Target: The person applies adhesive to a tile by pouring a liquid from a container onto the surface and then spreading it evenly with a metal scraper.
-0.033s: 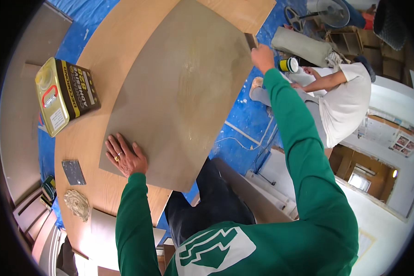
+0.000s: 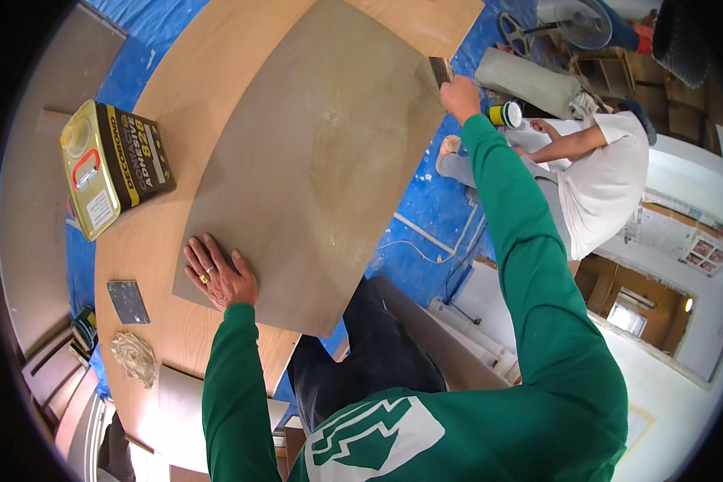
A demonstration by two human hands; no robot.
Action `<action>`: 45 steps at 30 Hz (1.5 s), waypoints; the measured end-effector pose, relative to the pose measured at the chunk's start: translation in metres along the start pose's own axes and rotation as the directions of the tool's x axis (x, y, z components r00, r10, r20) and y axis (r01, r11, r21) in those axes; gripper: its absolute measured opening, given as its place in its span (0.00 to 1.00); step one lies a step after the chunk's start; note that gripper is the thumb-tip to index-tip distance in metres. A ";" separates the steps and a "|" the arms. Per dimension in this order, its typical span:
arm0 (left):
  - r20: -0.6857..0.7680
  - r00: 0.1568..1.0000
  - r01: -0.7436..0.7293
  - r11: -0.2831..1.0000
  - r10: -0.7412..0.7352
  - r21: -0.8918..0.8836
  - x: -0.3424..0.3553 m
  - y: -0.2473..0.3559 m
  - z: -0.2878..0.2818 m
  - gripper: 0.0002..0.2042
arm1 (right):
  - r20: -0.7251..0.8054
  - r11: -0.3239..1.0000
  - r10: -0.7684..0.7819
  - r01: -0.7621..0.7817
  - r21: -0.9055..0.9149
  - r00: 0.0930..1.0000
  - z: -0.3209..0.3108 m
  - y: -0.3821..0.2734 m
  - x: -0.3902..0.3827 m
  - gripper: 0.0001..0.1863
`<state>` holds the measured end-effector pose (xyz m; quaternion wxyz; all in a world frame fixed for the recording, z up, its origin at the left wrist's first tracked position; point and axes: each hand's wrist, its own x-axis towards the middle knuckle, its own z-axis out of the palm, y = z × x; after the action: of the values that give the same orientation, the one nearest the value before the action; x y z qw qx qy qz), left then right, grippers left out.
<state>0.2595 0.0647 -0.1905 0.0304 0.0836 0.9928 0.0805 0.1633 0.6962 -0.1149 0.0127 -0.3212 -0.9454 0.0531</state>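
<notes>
A large grey-brown sheet lies on a light wooden board. My left hand, with a ring on one finger, presses flat with spread fingers on the sheet's near left corner. My right hand, arm stretched out in a green sleeve, grips a small flat scraper at the sheet's far right edge.
A yellow-and-black rectangular tin can lies on the board at left. A small dark square piece and a crumpled rag sit near the board's front. Another person in a white shirt crouches at right on the blue floor cover, beside a small yellow pot.
</notes>
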 end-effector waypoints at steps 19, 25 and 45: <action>0.041 0.999 0.012 0.999 -0.010 -0.041 0.004 0.004 -0.012 0.36 | 0.003 0.819 -0.562 0.555 0.147 0.827 0.053 -0.196 -0.254 0.24; 0.025 0.999 0.027 0.998 -0.025 -0.059 0.005 0.005 -0.012 0.37 | 0.450 0.838 -0.543 0.487 0.245 0.709 -0.002 -0.208 -0.371 0.28; 0.017 1.000 0.025 0.999 -0.025 -0.036 0.001 -0.003 -0.001 0.37 | 0.019 0.827 -0.560 0.556 0.085 0.828 0.046 -0.102 -0.207 0.30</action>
<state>0.2575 0.0617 -0.1897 0.0411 0.0714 0.9918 0.0975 0.2628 0.4857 -0.1472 0.0192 -0.0291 -0.9954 0.0897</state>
